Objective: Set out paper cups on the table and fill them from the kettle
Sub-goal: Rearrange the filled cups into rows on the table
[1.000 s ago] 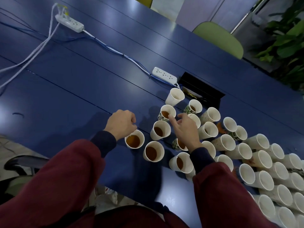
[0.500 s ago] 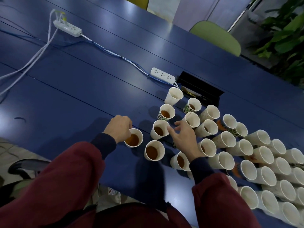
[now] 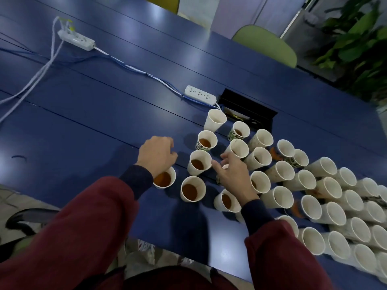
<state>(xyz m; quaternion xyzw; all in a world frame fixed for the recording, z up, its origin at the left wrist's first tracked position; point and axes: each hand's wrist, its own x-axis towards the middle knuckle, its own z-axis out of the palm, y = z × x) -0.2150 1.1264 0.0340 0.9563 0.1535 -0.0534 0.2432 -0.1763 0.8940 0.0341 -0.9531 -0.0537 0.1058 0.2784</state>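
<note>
Several white paper cups stand on the blue table [image 3: 83,114]. The ones nearest me hold brown liquid: the leftmost cup [image 3: 165,181], one beside it [image 3: 191,190], one behind [image 3: 199,164] and a printed cup [image 3: 206,141]. Many empty cups [image 3: 310,181] crowd the right side. My left hand [image 3: 156,156] hovers over the far rim of the leftmost cup, fingers loosely curled and holding nothing. My right hand [image 3: 234,176] is spread above the cups, its index finger reaching toward the middle filled cup. No kettle is in view.
Two white power strips [image 3: 76,39] [image 3: 200,95] joined by a cable lie across the table. A black cable box [image 3: 249,110] is open behind the cups. A green chair [image 3: 266,45] and a plant [image 3: 356,49] stand beyond the far edge.
My left hand has come off the leftmost cup's rim and shifted slightly forward. My right hand has drawn back from the rear cups and spread its fingers.
</note>
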